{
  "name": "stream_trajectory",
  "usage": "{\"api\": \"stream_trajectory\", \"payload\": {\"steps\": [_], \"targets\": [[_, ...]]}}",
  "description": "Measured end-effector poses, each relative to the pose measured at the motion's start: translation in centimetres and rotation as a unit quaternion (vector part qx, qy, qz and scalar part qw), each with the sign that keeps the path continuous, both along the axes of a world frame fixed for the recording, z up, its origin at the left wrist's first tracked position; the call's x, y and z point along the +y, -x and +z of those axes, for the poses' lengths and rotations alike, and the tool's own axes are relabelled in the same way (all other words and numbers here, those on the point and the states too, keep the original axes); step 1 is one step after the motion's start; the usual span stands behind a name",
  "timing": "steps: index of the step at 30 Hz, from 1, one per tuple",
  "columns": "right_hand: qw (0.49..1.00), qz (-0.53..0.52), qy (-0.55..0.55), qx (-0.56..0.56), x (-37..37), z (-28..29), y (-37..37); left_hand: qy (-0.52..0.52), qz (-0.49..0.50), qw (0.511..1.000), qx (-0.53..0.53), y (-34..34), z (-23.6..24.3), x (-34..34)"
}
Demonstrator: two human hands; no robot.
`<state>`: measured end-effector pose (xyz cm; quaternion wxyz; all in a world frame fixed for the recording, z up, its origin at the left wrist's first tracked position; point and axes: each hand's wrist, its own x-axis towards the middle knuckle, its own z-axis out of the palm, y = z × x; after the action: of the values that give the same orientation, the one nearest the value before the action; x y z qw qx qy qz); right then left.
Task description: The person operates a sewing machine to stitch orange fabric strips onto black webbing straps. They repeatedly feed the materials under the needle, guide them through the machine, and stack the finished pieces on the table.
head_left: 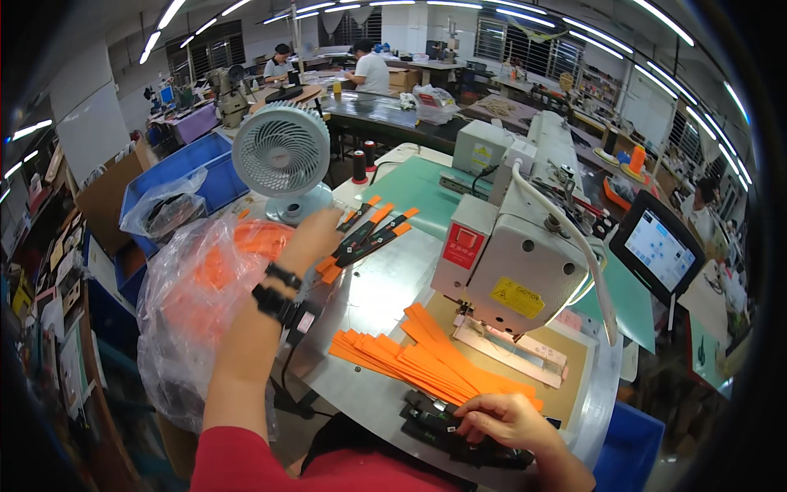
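My left hand (pixel 321 234), with dark bands round the wrist, reaches to the near side of the fan, beside several black-and-orange strips (pixel 369 234) on the metal table. Its fingers are mostly hidden, so I cannot tell whether it holds one. My right hand (pixel 508 420) is closed at the near edge, thumb and fingers pinched on a black strip (pixel 438 418) from a small pile. Just beyond it, orange strips (pixel 422 357) lie fanned out in a stack. Behind them stands the sewing machine head (pixel 525 262), over a pale clamp plate (pixel 512 353).
A grey fan (pixel 283 156) stands at the table's far left. Beside it hangs a clear plastic bag (pixel 188 312) with orange pieces inside. Blue bins (pixel 631 451) flank the table. Black thread spools (pixel 359 168) stand behind, and a control screen (pixel 660 246) rises at right. Two people sit far back.
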<state>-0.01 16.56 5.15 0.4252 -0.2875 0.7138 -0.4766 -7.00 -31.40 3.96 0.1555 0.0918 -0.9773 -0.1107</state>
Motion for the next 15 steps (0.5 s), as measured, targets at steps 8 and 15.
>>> {"api": "stream_trajectory", "payload": {"steps": [8, 15], "targets": [[0.933, -0.001, -0.083, 0.351, 3.4, 0.6, 3.7, -0.125, -0.374, 0.899, -0.189, -7.7, 4.1, 12.5], [0.909, -0.049, -0.145, 0.388, 4.3, 0.0, 4.8, -0.054, -0.440, 0.885, -0.139, -5.6, 1.4, 17.7]]}}
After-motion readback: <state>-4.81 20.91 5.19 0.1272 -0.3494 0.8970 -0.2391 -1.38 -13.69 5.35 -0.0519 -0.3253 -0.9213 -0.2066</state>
